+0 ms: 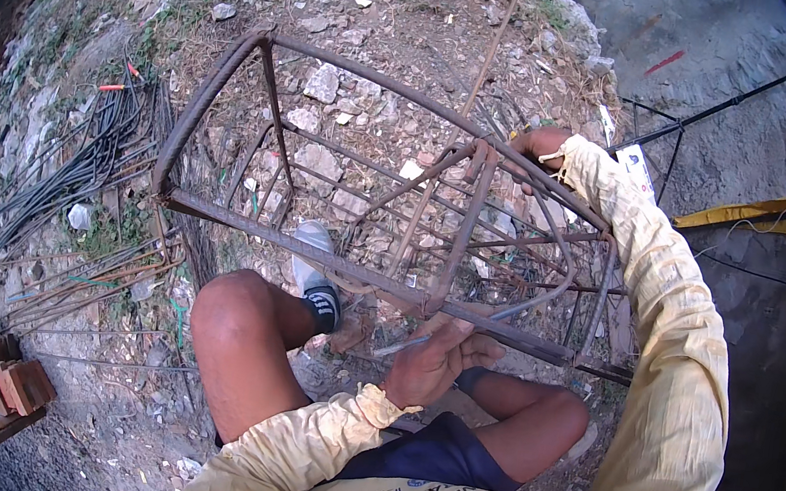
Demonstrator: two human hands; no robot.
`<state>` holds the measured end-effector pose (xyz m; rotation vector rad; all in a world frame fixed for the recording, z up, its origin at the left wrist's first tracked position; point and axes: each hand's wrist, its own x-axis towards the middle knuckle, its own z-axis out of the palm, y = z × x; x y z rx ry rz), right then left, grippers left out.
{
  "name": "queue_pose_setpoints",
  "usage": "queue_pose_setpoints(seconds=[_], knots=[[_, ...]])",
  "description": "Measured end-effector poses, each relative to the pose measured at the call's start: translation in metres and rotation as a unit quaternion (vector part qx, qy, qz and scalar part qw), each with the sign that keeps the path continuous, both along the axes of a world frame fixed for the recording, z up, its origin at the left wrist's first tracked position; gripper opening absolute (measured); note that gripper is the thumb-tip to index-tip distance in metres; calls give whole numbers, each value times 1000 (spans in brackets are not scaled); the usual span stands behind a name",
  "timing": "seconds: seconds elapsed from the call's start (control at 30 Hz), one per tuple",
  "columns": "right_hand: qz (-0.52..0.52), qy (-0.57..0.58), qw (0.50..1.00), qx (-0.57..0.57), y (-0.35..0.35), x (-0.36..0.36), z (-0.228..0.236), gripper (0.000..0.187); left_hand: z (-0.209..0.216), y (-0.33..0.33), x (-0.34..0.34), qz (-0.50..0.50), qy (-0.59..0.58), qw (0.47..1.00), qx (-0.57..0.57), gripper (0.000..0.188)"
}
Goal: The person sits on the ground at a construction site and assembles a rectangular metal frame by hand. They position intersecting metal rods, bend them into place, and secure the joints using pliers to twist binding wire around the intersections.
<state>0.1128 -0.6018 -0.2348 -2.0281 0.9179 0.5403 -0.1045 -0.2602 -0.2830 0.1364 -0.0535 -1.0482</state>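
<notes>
A rusty cage of welded or tied steel bars [345, 272] lies tilted across the ground in front of my knees. At its near long bar, my left hand [429, 362] is palm-up with curled fingers, closed on a thin grey metal rod [399, 347] that slants up to the right across the bar. My right arm reaches round the cage's right end. Up at the far long bar, my right hand [541, 146] is curled against the steel, its fingertips partly hidden behind the bar.
Bundles of thin steel rods [91, 161] lie to the left, with red bricks [13, 379] below them. Stones and rubble cover the ground. At right are a black metal stand [677, 124] and a yellow strap [764, 215] on grey concrete. My shoe [314, 253] is under the cage.
</notes>
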Motion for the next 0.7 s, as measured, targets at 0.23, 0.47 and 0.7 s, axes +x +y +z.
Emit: queue_pose_setpoints(seconds=[0.23,0.47,0.7], knots=[[-132,-52,974,177,-2,-12,50,12,27,-22,24,12,-9,1000,-10,38],[-154,-149,962,169,9,-24,82,13,31,-42,44,32,-58,996,54,38],[-94,-153,978,104,-3,1,74,16,53,-60,59,24,-86,994,56,38]])
